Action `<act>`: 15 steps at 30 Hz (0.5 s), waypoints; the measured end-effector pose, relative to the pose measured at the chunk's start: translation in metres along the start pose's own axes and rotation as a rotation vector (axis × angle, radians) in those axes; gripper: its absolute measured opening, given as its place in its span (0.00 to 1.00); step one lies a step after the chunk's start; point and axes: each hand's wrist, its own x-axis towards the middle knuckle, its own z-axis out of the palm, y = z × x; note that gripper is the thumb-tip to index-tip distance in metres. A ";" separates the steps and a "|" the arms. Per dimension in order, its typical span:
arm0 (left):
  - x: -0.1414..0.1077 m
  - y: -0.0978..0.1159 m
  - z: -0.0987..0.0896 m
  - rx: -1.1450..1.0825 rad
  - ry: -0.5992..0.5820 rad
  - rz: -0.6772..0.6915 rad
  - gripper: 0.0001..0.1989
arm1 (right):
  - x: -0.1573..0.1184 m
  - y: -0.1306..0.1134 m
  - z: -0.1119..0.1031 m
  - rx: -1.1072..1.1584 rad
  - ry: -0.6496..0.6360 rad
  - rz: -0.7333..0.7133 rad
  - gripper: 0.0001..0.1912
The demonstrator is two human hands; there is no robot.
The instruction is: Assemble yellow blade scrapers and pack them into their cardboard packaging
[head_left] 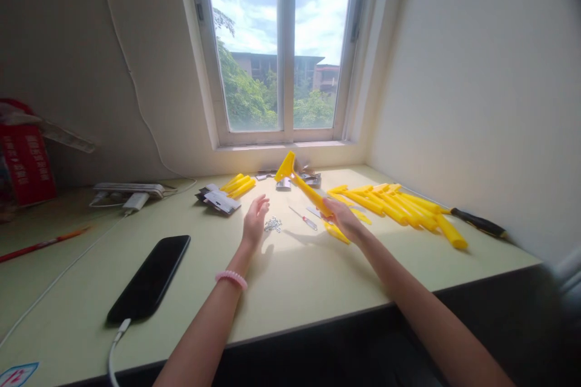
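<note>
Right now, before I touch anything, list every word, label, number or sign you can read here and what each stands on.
Nothing can be quoted for certain.
Red box: white characters, too blurred to read.
Sticker on the desk corner: cut off, too blurred to read.
Printed cards: print too small to read.

Glossy plastic on a matt desktop (290,290)
The yellow plastic scraper (308,190) looks smooth and moulded, the small metal screws (273,225) glint, and the phone (149,278) is glossy black glass.
</note>
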 end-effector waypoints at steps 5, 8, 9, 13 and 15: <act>-0.007 0.008 0.001 -0.373 -0.065 -0.129 0.22 | -0.020 -0.013 0.044 -0.366 0.096 -0.335 0.16; -0.006 0.011 -0.006 -0.492 -0.080 -0.211 0.18 | -0.037 -0.020 0.059 -0.517 -0.016 -0.500 0.12; -0.005 0.012 -0.009 -0.508 -0.060 -0.250 0.18 | -0.042 -0.022 0.062 -0.545 -0.069 -0.535 0.12; -0.002 0.013 -0.016 -0.560 0.053 -0.358 0.13 | -0.049 -0.031 0.063 -0.543 -0.298 -0.618 0.14; -0.003 0.016 -0.016 -0.598 0.088 -0.408 0.11 | -0.039 -0.033 0.056 -0.527 -0.252 -0.596 0.12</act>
